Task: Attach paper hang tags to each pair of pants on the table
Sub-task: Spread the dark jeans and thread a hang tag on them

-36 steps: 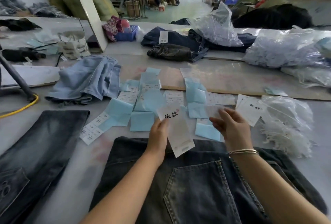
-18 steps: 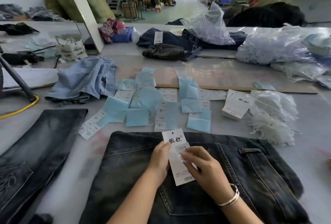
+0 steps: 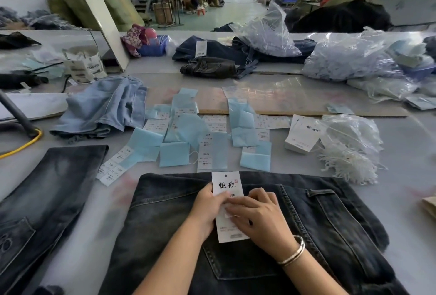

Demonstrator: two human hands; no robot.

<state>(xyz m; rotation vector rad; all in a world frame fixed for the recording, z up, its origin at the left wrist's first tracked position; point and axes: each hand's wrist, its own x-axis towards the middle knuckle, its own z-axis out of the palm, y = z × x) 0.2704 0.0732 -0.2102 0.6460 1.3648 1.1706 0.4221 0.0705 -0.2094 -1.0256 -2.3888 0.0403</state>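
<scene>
Both forearms are bare; no sleeve is visible up to the lower frame edge. Left hand [image 3: 205,207]: no ring, watch or band visible on the wrist or the fingers [image 3: 213,194]. Right hand [image 3: 260,220]: two thin silver-coloured bangles [image 3: 293,253] encircle the wrist, well behind the fingers [image 3: 238,207], lying side by side and touching. No gloves are worn.

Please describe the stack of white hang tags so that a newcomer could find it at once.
Start at the dark jeans under the hands, then look past their waistband, up and right. The stack of white hang tags lies beside the bundle of white strings; it alone shows black brush lettering.
</scene>
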